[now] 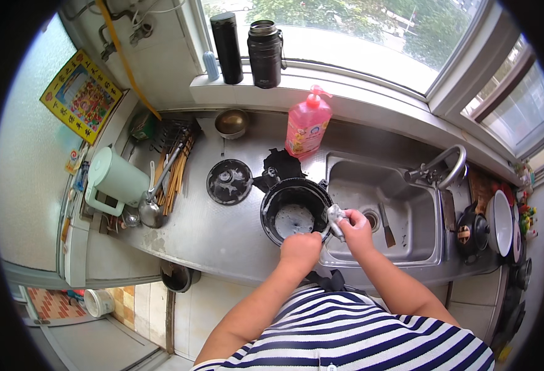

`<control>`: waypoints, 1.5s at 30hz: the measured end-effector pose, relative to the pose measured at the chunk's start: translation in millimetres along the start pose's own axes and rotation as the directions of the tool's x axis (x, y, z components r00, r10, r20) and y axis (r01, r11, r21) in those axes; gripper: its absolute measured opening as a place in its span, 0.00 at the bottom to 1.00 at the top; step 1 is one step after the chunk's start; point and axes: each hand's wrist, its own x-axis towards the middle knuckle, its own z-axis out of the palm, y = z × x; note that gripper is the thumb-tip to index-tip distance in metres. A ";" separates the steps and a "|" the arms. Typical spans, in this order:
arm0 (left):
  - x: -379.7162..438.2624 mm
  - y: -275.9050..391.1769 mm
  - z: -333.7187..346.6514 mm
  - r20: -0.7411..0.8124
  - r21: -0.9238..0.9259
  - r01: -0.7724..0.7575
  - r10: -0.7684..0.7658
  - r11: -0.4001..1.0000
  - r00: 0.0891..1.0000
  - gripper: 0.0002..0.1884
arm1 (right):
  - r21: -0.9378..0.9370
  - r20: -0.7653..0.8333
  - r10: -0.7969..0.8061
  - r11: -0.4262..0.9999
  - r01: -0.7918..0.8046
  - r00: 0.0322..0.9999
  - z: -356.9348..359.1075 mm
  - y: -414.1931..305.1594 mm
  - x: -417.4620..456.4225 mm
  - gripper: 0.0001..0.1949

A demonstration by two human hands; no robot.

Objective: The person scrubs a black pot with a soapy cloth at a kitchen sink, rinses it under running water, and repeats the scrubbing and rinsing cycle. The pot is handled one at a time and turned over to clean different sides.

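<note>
A black pot (268, 209) stands on the steel counter by the sink's left edge, with suds and cloudy liquid in its bottom. My left hand (301, 252) is closed at the pot's near rim; its fingers hide what part it grips. Between the fingers of my right hand (358, 231) is a soapy, crumpled cloth (336, 221), just off the pot's right rim. Left of the pot lies its black lid (229, 182), knob up and streaked with foam. A black cloth-like piece (282, 163) lies behind the pot.
A pink pump bottle (307, 127) stands behind the pot. In the steel sink (355, 174) lies a wooden-handled knife (385, 226) near the drain, below the faucet (453, 164). Farther left are a metal bowl (231, 123), a ladle (151, 211), chopsticks (175, 185) and a pale green pitcher (119, 178).
</note>
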 end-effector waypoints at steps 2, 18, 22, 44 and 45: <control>4.4 0.2 -3.7 0.067 -0.019 0.010 -0.009 1.000 0.998 0.05 | 0.293 -0.043 0.161 0.946 -0.142 0.986 -4.4 7.6 -8.5 0.06; 83.5 99.9 -27.4 0.475 0.086 -0.281 0.209 0.956 0.855 0.09 | 0.753 0.200 0.702 0.336 -0.565 0.684 -45.6 69.9 -47.0 0.17; 139.7 123.1 -22.3 0.519 -0.132 -0.207 0.245 0.969 0.819 0.15 | 0.783 0.017 0.669 0.454 -0.426 0.743 -109.7 49.8 -56.1 0.17; 136.3 143.8 38.8 0.626 -0.777 0.630 0.103 0.002 0.773 0.19 | -0.262 -0.207 -0.090 0.965 0.033 0.974 -187.4 20.8 45.3 0.15; 137.5 140.2 34.1 0.629 -0.775 0.632 0.106 0.000 0.770 0.18 | -0.341 -0.197 -0.269 0.920 0.191 0.943 -179.4 9.2 39.7 0.15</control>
